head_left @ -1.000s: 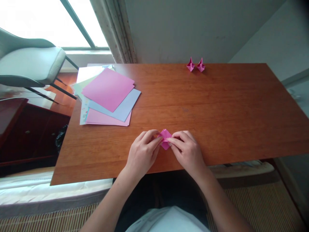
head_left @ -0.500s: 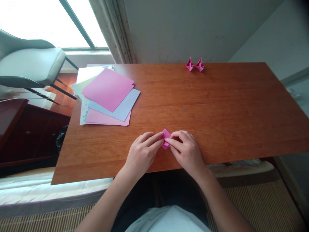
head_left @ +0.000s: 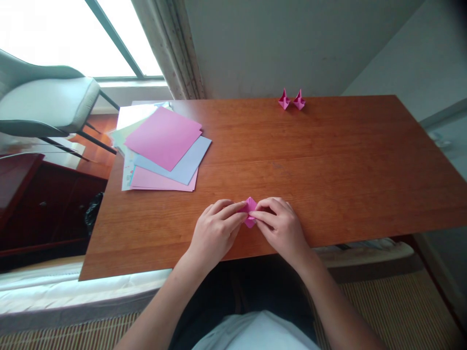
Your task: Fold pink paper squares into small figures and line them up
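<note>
A small folded piece of pink origami paper [head_left: 250, 206] lies near the front edge of the wooden table [head_left: 328, 170]. Its visible outline is a diamond, with a crease down the upper half. My left hand [head_left: 215, 231] has its fingertips pressed on the paper's left side. From the right, my right hand [head_left: 282, 226] pinches the paper near its middle with thumb and index finger. The fingertips cover both side corners. Two finished-looking pink origami figures [head_left: 284, 100] with upright points stand side by side at the table's far edge.
Pink paper sheets [head_left: 164, 136] lie fanned over a pale blue sheet [head_left: 188, 163] and other papers at the table's left. Beyond that corner stand a light chair [head_left: 47, 99] and a curtain [head_left: 171, 48]. A wall [head_left: 262, 43] rises behind the table.
The view has shifted slightly. Both hands keep nearly the same hold on the pink paper, with only small finger movement.
</note>
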Motion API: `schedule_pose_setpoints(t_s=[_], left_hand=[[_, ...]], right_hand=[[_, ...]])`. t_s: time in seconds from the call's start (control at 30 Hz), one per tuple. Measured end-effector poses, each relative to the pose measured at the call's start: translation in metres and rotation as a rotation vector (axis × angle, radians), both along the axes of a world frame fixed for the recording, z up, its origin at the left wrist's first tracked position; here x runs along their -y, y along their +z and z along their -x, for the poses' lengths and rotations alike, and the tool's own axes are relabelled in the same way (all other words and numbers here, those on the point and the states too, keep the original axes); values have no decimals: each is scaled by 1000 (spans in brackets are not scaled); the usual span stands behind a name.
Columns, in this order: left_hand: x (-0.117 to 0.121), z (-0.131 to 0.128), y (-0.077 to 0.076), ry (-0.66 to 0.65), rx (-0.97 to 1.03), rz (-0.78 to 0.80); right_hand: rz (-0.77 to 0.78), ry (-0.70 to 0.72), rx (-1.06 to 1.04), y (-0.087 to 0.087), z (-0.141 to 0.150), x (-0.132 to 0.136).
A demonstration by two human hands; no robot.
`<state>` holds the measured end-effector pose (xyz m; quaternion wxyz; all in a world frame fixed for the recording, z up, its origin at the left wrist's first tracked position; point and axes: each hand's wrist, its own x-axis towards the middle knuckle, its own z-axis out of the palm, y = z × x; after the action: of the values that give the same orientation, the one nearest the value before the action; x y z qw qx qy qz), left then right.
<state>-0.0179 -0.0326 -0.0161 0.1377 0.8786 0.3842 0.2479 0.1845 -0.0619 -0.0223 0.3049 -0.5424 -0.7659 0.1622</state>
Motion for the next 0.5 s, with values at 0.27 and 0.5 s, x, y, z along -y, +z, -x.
schedule_pose_setpoints(t_s=[0.27, 0.5], left_hand=[[4, -3, -3, 23, -40, 8], [4, 0, -1, -59, -58, -29]], right_hand=[[-11, -5, -15, -2, 1, 0], [-27, -30, 20, 1, 5, 7]])
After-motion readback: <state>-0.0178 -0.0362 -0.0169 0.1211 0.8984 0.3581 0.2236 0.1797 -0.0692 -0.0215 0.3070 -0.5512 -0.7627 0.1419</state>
